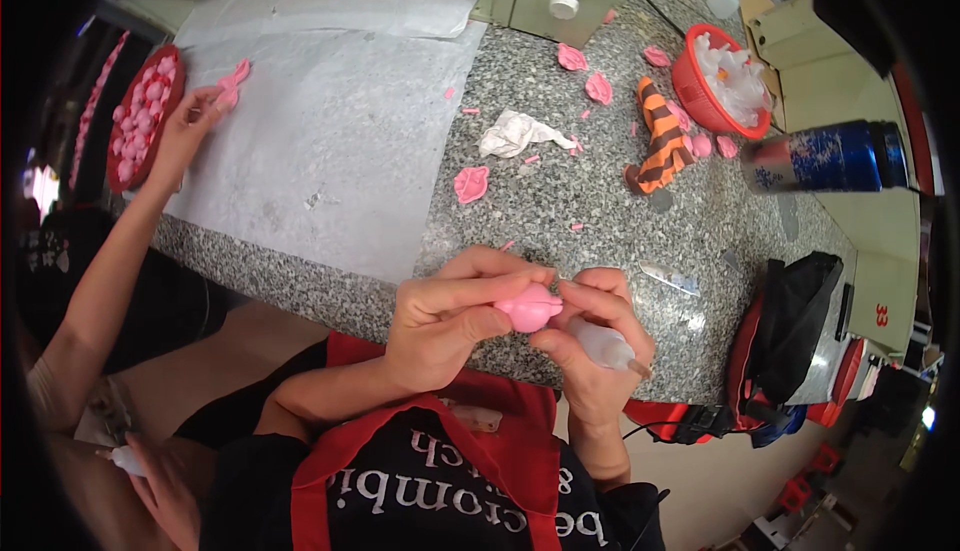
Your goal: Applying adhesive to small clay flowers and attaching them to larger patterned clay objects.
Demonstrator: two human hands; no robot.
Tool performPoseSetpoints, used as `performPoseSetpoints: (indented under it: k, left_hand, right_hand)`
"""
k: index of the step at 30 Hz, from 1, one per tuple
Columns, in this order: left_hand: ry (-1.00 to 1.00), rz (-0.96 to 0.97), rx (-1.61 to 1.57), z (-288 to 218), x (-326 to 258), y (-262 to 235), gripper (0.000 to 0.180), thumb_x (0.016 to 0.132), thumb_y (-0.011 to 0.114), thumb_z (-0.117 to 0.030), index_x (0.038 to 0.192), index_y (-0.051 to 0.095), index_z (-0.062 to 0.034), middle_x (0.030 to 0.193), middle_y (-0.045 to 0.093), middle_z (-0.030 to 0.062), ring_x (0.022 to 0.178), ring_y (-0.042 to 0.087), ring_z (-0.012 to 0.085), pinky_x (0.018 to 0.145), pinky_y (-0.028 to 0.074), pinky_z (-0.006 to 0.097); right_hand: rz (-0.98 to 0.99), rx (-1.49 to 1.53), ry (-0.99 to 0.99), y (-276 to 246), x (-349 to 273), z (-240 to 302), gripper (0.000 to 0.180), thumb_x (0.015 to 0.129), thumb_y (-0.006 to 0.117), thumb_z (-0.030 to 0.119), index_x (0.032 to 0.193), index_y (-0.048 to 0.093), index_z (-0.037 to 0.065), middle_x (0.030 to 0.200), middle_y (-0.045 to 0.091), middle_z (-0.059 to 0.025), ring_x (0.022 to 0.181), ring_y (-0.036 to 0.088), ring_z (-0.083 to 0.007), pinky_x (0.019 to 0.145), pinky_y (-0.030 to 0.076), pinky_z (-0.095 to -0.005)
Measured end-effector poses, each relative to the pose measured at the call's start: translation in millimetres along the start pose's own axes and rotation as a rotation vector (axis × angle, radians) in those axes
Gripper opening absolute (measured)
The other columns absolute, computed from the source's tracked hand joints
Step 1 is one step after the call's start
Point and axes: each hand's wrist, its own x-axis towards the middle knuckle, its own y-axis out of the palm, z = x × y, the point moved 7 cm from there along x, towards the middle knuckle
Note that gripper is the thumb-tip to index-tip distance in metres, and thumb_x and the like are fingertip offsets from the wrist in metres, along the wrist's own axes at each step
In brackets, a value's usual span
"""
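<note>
Pinching a smooth, rounded pink piece (527, 309), the left hand (435, 326) met the right hand (597, 376), which clasped a translucent bottle (600, 344).

Pink piece (527, 309) was rounded, grooved, pinched in left hand (440, 321), close by right hand (590, 379); whitish bottle (601, 343) sat tilted in right hand.

Striped orange-brown cloth (664, 138) between crumpled white wad (515, 135) and blue tumbler (830, 157); black bag (797, 326) lower right.

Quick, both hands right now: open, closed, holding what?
Left hand: closed, holding the pink piece.
Right hand: closed, holding the whitish squeeze bottle; whether it also grips the pink piece can't be told.
</note>
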Motion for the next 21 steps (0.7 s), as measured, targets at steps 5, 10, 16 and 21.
performPoseSetpoints:
  k: [5,10,16,21]
  left_hand:
    - [0.042,0.063,-0.142,3.5,0.6,4.8,0.027,0.083,0.054,-0.013,0.109,0.056,-0.0093,0.108,0.049,0.0163,0.103,0.049,0.0311,0.088,0.043,0.042]
    - [-0.002,0.059,-0.167,8.3,0.4,6.6,0.026,0.083,0.055,-0.016,0.108,0.058,-0.0115,0.105,0.05,0.0148,0.1,0.051,0.0291,0.086,0.044,0.04]
    - [-0.006,0.043,-0.143,8.6,2.0,9.3,0.025,0.083,0.054,-0.017,0.107,0.058,-0.0111,0.104,0.051,0.0147,0.098,0.052,0.0285,0.085,0.045,0.039]
    - [-0.002,0.004,-0.077,8.1,1.6,11.0,0.025,0.082,0.053,-0.008,0.107,0.057,-0.0043,0.108,0.049,0.0183,0.099,0.052,0.0275,0.084,0.045,0.037]
  right_hand:
    - [0.029,0.081,0.027,-1.7,-2.3,-3.3,0.028,0.059,0.073,-0.005,0.084,0.064,0.002,0.087,0.052,-0.0055,0.071,0.051,-0.0104,0.063,0.042,-0.0214]
    - [0.051,0.132,-0.003,-2.3,-1.4,-2.6,0.023,0.06,0.072,-0.005,0.08,0.064,0.002,0.084,0.054,-0.0058,0.072,0.052,-0.0101,0.064,0.042,-0.0212]
    - [0.043,0.129,-0.054,-5.9,-1.6,0.0,0.019,0.061,0.073,-0.003,0.077,0.064,0.003,0.081,0.055,-0.0057,0.071,0.052,-0.0101,0.062,0.041,-0.0212]
    - [-0.006,0.21,-0.012,-9.9,0.6,-5.5,0.021,0.059,0.074,0.001,0.075,0.062,0.001,0.08,0.052,-0.0084,0.07,0.05,-0.0133,0.065,0.04,-0.0229]
